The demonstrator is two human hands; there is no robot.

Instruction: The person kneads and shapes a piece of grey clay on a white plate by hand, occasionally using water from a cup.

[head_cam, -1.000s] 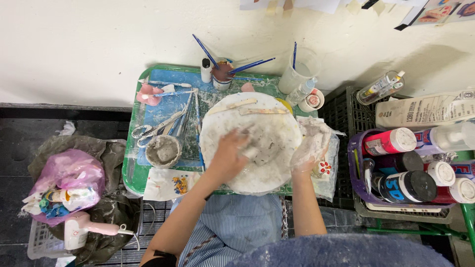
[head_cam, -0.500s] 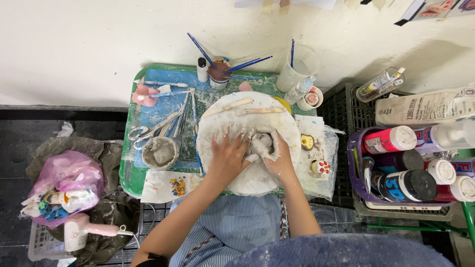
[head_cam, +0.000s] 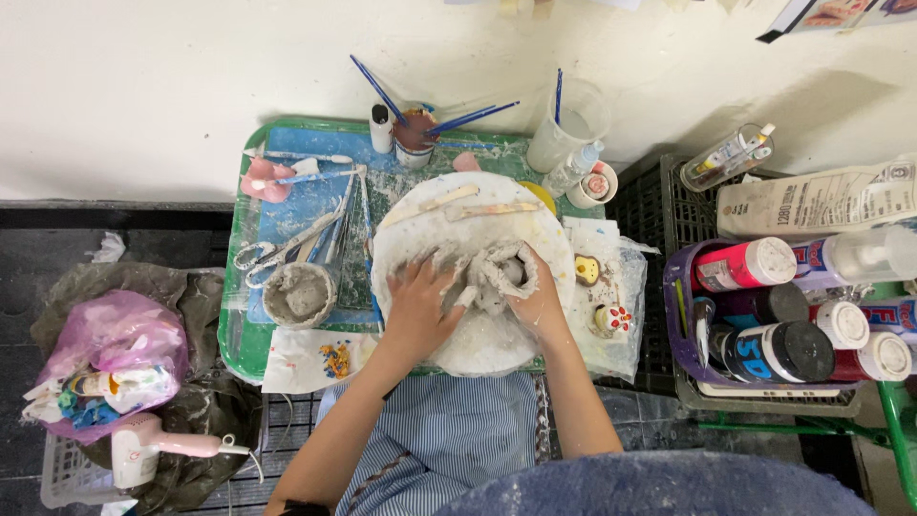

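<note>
Nearest the camera, two bare forearms reach forward over a blue-striped garment [head_cam: 449, 449]; the left hand [head_cam: 420, 306] lies palm down with its fingers spread and pressed onto the wet grey clay [head_cam: 492, 272], while the right hand [head_cam: 535, 296] cups the lump's right side, fingers curled round it, their tips hidden in the clay; the clay sits near the middle of a round white board [head_cam: 478, 344], smeared grey, which rests on a green tray [head_cam: 234, 334]; just left of the board stands a small bowl of grey slip [head_cam: 299, 293], with scissors [head_cam: 272, 258] and thin metal tools beside it; two flat wooden sticks [head_cam: 458, 205] lie on the board's far edge; farther back, a cup of blue-handled brushes [head_cam: 415, 139] and a clear plastic beaker [head_cam: 568, 124] stand against the white wall; to the right, a purple basket [head_cam: 683, 287] holds paint bottles; at the near left, a pink plastic bag [head_cam: 110, 344] and a hairdryer [head_cam: 162, 444] lie on the floor.
</note>
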